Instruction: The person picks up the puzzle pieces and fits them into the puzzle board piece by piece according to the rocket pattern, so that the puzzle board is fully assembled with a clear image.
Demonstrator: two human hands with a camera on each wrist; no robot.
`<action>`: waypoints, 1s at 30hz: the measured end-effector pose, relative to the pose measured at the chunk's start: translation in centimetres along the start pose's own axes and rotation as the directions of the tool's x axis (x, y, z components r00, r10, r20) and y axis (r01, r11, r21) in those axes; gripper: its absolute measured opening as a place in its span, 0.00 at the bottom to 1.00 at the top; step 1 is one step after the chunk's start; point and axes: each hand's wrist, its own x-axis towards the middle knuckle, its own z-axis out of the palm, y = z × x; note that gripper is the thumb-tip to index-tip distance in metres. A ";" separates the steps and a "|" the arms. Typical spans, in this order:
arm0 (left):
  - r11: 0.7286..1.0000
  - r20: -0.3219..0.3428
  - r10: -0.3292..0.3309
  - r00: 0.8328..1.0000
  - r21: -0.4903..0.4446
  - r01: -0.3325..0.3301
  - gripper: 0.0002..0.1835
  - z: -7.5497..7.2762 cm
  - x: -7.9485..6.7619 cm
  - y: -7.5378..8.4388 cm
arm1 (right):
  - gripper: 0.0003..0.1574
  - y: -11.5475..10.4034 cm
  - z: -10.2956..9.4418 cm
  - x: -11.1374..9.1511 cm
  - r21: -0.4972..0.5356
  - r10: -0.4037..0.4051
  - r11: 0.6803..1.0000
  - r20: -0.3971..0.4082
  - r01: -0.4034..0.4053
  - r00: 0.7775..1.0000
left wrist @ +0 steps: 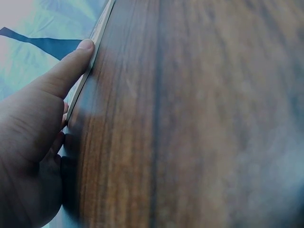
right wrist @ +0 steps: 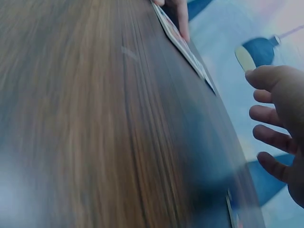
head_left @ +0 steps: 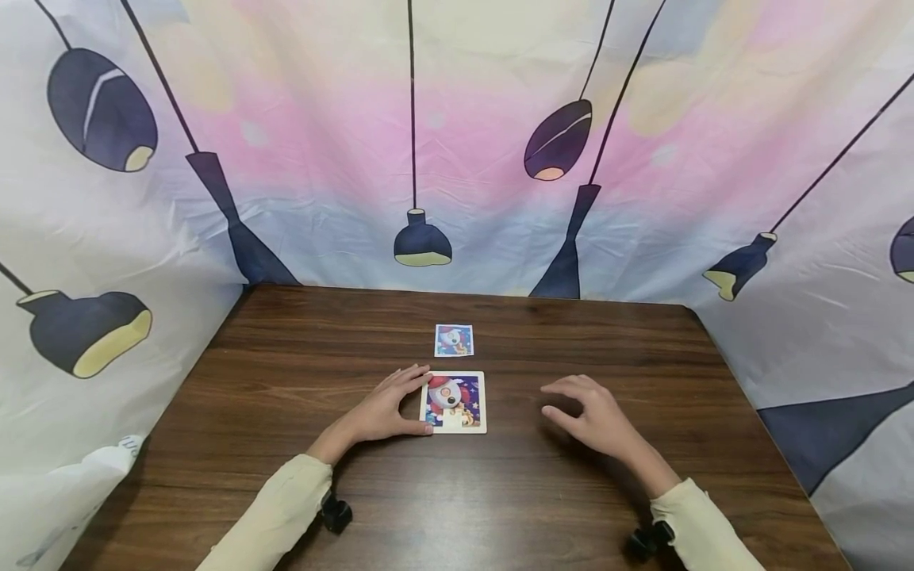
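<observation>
A small square jigsaw puzzle (head_left: pixel 467 388) with a cream frame lies on the table, showing a white and red cartoon figure on purple. A pale, piece-shaped gap shows in its lower part. My left hand (head_left: pixel 385 408) holds the puzzle at its left side, thumb at the near corner and fingers at the far one. In the left wrist view, the thumb of my left hand (left wrist: pixel 35 114) rests against the frame's edge. To the right, apart from the puzzle, my right hand (head_left: pixel 593 416) hovers over the table with loosely bent fingers and nothing visible in them.
Behind the puzzle lies a small square picture card (head_left: pixel 454 340) with a similar figure. The brown wooden table (head_left: pixel 300 341) ends at a curtain (head_left: pixel 343 159) printed with lamps. A thin, blurred object (right wrist: pixel 230 209) lies low in the right wrist view; its kind is unclear.
</observation>
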 end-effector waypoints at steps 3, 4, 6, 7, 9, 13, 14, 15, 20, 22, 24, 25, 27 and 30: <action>1.000 0.002 -0.001 1.000 0.003 0.001 0.53 0.0 0.0 0.0 | 0.21 0.9 -0.9 -1.0 -0.027 0.025 0.999 -0.010 -0.025 1.000; 1.000 0.001 -0.001 1.000 0.004 0.001 0.53 0.0 0.0 0.0 | 0.21 1.2 -1.2 -1.3 -0.035 0.034 0.999 -0.014 -0.034 0.999; 1.000 0.002 0.000 1.000 0.005 0.000 0.53 0.0 0.0 -0.1 | 0.22 1.8 -1.8 -1.9 -0.047 0.052 0.998 -0.020 -0.052 0.998; 1.000 0.000 0.000 1.000 0.005 0.000 0.53 0.0 0.0 -0.1 | 0.22 2.1 -2.0 -2.2 -0.055 0.059 0.997 -0.023 -0.060 0.998; 1.000 -0.001 0.000 1.000 0.002 0.000 0.53 0.0 0.0 -0.1 | 0.22 2.7 -2.5 -2.7 -0.067 0.076 0.995 -0.026 -0.078 0.997; 1.000 -0.003 0.000 1.000 0.001 0.000 0.53 0.1 0.0 -0.2 | 0.23 3.7 -3.3 -3.7 -0.087 0.111 0.990 -0.030 -0.113 0.993; 1.000 -0.003 -0.002 1.000 0.001 0.002 0.53 0.0 0.0 -0.1 | 0.23 3.9 -3.5 -3.9 -0.088 0.122 0.988 -0.028 -0.124 0.992; 1.000 -0.003 -0.003 1.000 0.000 0.003 0.53 0.0 0.0 -0.1 | 0.24 4.1 -3.7 -4.1 -0.090 0.132 0.987 -0.025 -0.134 0.991; 1.000 0.000 -0.007 1.000 0.006 0.008 0.53 -0.1 0.0 0.1 | 0.25 5.0 -4.2 -5.1 -0.111 0.173 0.979 0.002 -0.172 0.985; 1.000 0.000 -0.007 1.000 0.010 0.007 0.53 -0.1 0.0 0.1 | 0.25 5.4 -4.3 -5.4 -0.117 0.179 0.977 0.012 -0.176 0.984; 1.000 0.000 -0.007 1.000 0.011 0.007 0.53 -0.1 0.0 0.1 | 0.25 5.7 -4.3 -5.7 -0.119 0.179 0.977 0.019 -0.176 0.984; 1.000 -0.001 -0.008 1.000 0.011 0.008 0.53 -0.1 0.0 0.1 | 0.25 5.9 -4.4 -5.8 -0.119 0.180 0.977 0.021 -0.176 0.984; 1.000 -0.003 -0.009 1.000 0.010 0.009 0.53 -0.1 -0.1 0.1 | 0.25 6.1 -4.5 -6.1 -0.119 0.177 0.978 0.027 -0.173 0.984; 1.000 -0.003 -0.011 1.000 0.008 0.011 0.53 -0.1 -0.1 0.1 | 0.25 6.3 -4.6 -6.3 -0.125 0.177 0.977 0.036 -0.171 0.984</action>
